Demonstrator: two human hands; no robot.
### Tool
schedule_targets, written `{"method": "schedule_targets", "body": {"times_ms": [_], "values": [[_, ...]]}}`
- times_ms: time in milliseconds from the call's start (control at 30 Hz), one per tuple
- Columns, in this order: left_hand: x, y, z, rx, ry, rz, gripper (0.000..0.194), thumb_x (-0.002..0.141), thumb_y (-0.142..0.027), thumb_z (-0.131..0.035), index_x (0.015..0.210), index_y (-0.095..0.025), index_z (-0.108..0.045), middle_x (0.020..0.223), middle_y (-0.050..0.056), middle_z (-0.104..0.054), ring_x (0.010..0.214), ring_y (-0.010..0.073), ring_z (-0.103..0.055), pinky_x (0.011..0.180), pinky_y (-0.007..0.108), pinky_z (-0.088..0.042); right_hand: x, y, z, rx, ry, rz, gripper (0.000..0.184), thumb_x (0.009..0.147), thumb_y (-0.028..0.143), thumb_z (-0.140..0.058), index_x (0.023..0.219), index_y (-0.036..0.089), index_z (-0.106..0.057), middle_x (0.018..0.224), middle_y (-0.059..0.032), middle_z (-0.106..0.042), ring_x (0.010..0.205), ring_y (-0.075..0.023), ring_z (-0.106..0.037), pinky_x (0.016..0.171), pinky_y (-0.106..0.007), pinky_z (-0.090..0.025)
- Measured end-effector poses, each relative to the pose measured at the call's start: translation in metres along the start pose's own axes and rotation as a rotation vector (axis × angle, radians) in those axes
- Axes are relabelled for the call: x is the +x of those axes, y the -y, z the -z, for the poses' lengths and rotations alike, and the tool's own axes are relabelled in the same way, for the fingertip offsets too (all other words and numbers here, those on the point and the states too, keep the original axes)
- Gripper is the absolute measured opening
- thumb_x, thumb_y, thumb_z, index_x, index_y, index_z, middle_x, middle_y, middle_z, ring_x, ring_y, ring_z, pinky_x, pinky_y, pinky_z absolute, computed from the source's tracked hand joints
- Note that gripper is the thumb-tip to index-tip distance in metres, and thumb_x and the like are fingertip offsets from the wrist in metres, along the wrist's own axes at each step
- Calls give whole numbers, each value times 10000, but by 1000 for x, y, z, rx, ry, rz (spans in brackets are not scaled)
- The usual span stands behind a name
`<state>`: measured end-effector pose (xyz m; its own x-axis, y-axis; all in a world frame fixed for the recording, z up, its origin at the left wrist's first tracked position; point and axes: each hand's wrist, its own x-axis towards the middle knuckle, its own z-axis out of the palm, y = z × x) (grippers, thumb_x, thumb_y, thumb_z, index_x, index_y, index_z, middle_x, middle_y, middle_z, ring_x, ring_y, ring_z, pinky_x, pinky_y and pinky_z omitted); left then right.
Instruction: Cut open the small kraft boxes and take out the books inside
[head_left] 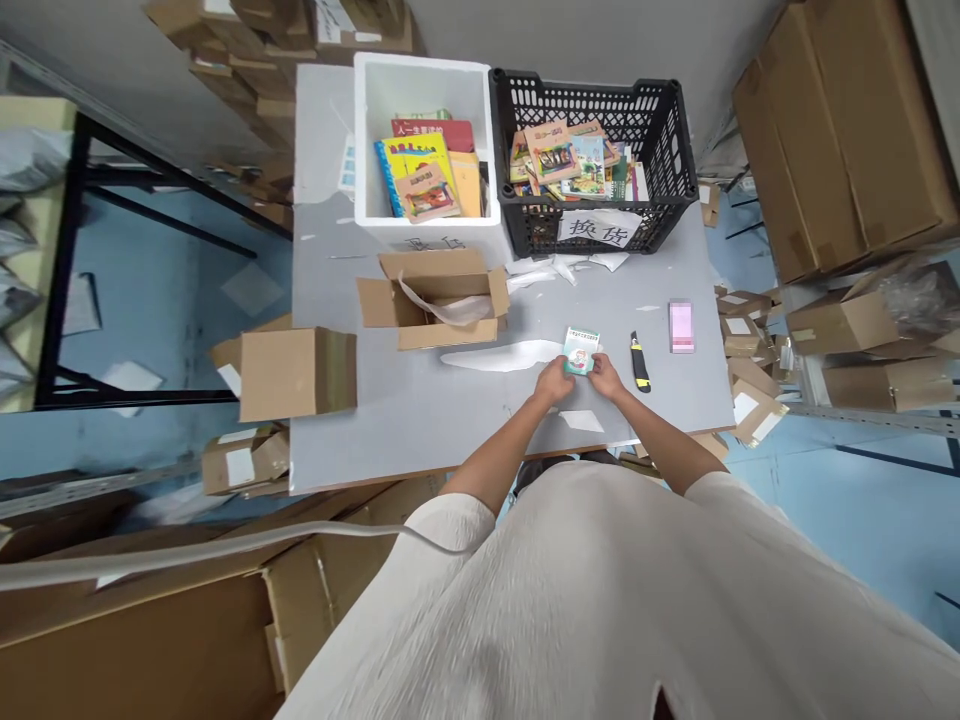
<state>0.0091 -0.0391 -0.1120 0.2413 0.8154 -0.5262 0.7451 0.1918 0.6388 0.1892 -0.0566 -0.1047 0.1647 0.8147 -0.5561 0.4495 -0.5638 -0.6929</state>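
A small green-and-white book (582, 349) with a picture on its cover is held low over the grey table (420, 420). My left hand (555, 381) grips its lower left corner. At its lower right corner, my right hand (604, 377) has its fingers closed on the edge. Just right of that hand lies a black-and-yellow box cutter (639, 362). An opened cardboard box (448, 336) with white wrapping in it stands to the left of the book. White paper scraps (581, 420) lie near my wrists.
A white foam box (361, 150) and a black plastic crate (667, 190), both holding books, stand along the table's back. A phone (681, 327) lies at the right. One closed carton (279, 375) sits at the left edge. Piled boxes (757, 400) crowd the floor beside the table.
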Motion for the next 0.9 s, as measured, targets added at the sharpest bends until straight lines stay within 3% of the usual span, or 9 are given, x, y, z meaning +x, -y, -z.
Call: {"method": "schedule_targets", "body": {"times_ms": [100, 200, 333, 433, 733, 900], "values": [[0, 2, -6, -73, -16, 63, 503, 952, -187, -667, 1452, -199, -618, 1377, 148, -770, 1265, 301, -737, 1077, 382, -557, -1, -4, 0, 95, -6, 1, 620, 785, 133, -577, 1400, 208, -596, 1341, -104, -801, 1240, -243, -764, 1110, -434, -616], [-2, 3, -11, -72, -54, 67, 445, 947, -161, -666, 1390, -190, -628, 1401, 164, -752, 1309, 301, -716, 1097, 381, -541, -3, -9, 3, 125, 4, -33, 630, 784, 138, -593, 1410, 207, -625, 1254, -97, -825, 1203, -280, -783, 1085, -481, -638], [-6, 3, -18, -49, -39, 116, 378, 970, -195, -688, 1338, -219, -603, 1302, 146, -778, 1273, 326, -725, 1069, 402, -532, -5, -11, 9, 98, -16, -140, 591, 801, 169, -663, 1391, 190, -676, 1232, -102, -829, 1119, -277, -811, 1049, -446, -653], [-8, 4, -20, -81, -65, 165, 308, 981, -197, -678, 1266, -254, -576, 1197, 98, -782, 1167, 300, -735, 1016, 394, -533, -7, -11, 11, 111, -7, -168, 570, 816, 187, -699, 1385, 187, -695, 1241, -95, -830, 1128, -263, -812, 1076, -424, -640], [-6, 3, -5, -278, -169, 186, 343, 814, -76, -663, 1065, -283, -554, 1014, 2, -715, 997, 223, -683, 956, 368, -545, -17, -6, 18, 187, 2, -99, 432, 831, 176, -708, 1261, 199, -748, 1160, -66, -849, 1133, -248, -807, 1109, -435, -620], [-11, -6, 5, -373, -177, 169, 321, 830, -82, -655, 1067, -272, -552, 1028, -9, -694, 983, 177, -683, 920, 309, -543, -22, 3, 25, 359, 45, -50, 261, 832, 246, -770, 1090, 208, -758, 1108, -71, -862, 1078, -259, -809, 1046, -447, -639]]}}
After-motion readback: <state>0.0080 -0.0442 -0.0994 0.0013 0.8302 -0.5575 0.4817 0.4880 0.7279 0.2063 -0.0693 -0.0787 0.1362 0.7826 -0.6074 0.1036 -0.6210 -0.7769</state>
